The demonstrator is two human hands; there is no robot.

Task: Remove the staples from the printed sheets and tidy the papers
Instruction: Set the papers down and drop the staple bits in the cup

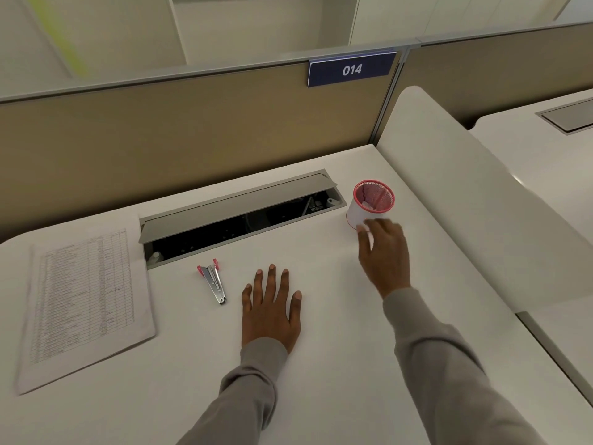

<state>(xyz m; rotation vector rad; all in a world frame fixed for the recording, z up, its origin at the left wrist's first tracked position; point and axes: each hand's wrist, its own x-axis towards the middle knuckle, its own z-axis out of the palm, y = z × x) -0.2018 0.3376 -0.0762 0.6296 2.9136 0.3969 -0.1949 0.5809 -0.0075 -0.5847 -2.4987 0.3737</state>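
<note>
- We see 2 hands over a white tabletop [337, 332], both in grey sleeves [256, 367].
- The left hand [271, 311] lies flat on the tabletop, palm down, with its fingers straight and spread. It holds nothing.
- The right hand [385, 255] reaches out to a pink mesh cup [373, 200] at the far right. Its fingers touch the near side of the cup, low down. It is blurry there, so we cannot tell if the hand grips the cup or only touches it.
- The printed sheets [86, 303] lie flat at the left side of the tabletop, well apart from both hands.
- A small silver tool [214, 284] with pink ends lies between the printed sheets and the left hand, near the hand.
- Behind the tool is a long slot [244, 224] in the tabletop, with its grey lid [237, 200] tipped up.
- A blue sign [352, 70] says 014.
</note>
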